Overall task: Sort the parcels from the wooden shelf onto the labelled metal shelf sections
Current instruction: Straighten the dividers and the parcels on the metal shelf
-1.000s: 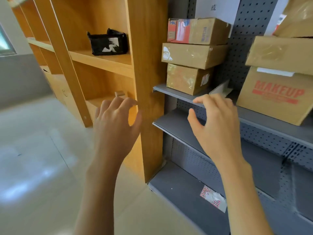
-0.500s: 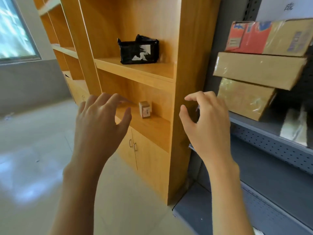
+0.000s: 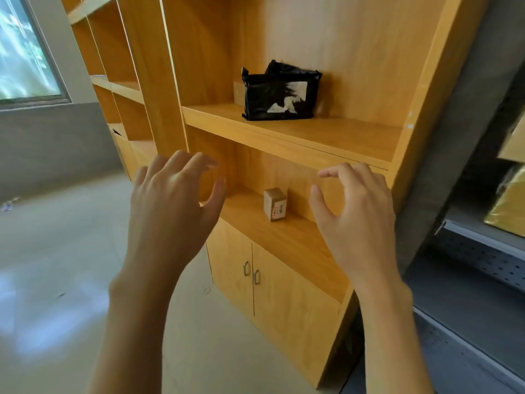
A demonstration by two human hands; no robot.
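Note:
A black plastic-wrapped parcel [image 3: 279,92] with a torn white label stands on the upper board of the wooden shelf [image 3: 298,137]. One board lower sits a small cardboard box [image 3: 274,203] with a label on its front. My left hand [image 3: 173,206] and my right hand [image 3: 355,211] are raised in front of that lower board, one on each side of the small box. Both hold nothing, fingers loosely curled. Neither touches a parcel.
The grey metal shelf [image 3: 480,294] stands at the right edge, with parts of taped cardboard parcels [image 3: 510,206] on it. Below the small box are two cabinet doors with handles [image 3: 251,273]. A window [image 3: 22,52] and pale floor [image 3: 56,251] lie to the left.
The view has swung left from the metal shelf to the wooden shelf and come closer. Both empty hands have stayed raised and now frame the small cardboard box.

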